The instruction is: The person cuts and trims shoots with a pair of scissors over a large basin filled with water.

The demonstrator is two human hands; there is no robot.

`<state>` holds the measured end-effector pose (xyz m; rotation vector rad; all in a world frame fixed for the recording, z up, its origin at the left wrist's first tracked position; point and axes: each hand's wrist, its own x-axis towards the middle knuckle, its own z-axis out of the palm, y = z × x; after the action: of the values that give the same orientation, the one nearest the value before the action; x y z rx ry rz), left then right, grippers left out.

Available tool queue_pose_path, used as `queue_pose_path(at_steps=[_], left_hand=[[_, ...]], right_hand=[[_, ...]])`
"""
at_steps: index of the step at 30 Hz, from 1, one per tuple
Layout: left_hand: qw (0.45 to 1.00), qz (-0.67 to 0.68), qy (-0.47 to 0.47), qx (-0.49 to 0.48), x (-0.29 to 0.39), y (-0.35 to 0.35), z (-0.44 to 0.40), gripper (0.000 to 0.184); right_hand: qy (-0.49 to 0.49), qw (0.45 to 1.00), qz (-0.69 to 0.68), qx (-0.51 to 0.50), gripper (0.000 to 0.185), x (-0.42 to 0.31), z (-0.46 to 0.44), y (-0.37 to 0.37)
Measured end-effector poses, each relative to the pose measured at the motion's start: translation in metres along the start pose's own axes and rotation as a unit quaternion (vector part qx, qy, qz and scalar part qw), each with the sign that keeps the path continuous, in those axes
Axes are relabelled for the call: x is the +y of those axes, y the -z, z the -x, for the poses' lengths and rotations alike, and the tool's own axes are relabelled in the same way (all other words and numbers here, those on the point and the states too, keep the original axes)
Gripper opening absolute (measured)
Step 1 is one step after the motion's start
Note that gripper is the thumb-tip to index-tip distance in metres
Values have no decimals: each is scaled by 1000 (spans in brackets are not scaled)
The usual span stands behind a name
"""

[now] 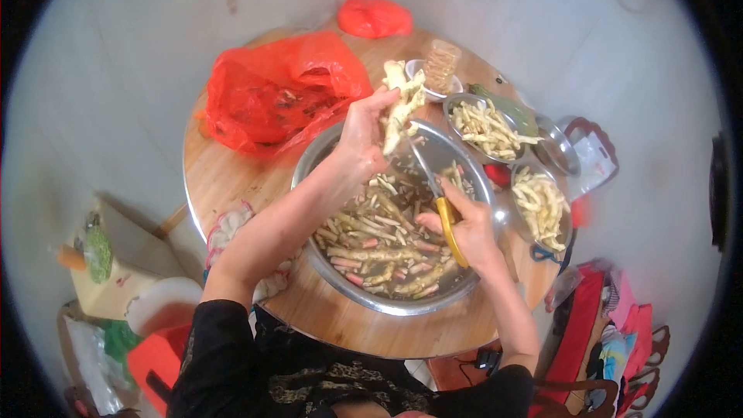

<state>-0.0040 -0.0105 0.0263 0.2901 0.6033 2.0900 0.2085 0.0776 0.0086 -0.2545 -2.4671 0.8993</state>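
Note:
Raised above the basin, my left hand (364,128) is closed around a pale, knobbly piece of ginger (402,104). My right hand (474,231) grips scissors (445,217) by their yellow handles, and the blades point up toward the lower end of the ginger. Below both hands stands a large metal basin (387,308) of murky water, filled with ginger pieces (379,244), some with pink ends. To the right, a metal bowl (455,108) and a second metal bowl (520,217) hold pale ginger.
A red plastic bag (279,85) lies open on the round wooden table (232,178), and a smaller red bag (375,17) sits behind. A packet (442,66) rests on a white bowl. Cloth (232,228) lies at the left edge. Clothes (619,340) hang at lower right.

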Motion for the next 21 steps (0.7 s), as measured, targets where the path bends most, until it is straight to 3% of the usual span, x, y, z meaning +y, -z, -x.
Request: queue_pose_path(at_steps=[3, 4, 6, 8, 12, 14, 21], left_hand=[[1000, -5, -21, 21, 5, -18, 11, 26], [1000, -3, 16, 27, 8, -15, 12, 26], [998, -1, 56, 33, 11, 0, 6, 25], [995, -49, 56, -69, 9, 27, -17, 27], [995, -60, 51, -56, 3, 14, -10, 32], [991, 44, 78, -95, -1, 16, -11, 33], [981, 109, 93, -127, 8, 31, -24, 35]], right_hand=[[72, 996, 50, -3, 64, 8, 4, -5], [111, 989, 96, -26, 64, 9, 9, -8], [78, 992, 84, -48, 65, 14, 15, -8], [64, 997, 19, -24, 65, 12, 10, -1], [72, 993, 91, 11, 68, 10, -1, 9], [136, 974, 183, 10, 71, 10, -1, 2], [119, 985, 122, 3, 71, 15, 2, 20]])
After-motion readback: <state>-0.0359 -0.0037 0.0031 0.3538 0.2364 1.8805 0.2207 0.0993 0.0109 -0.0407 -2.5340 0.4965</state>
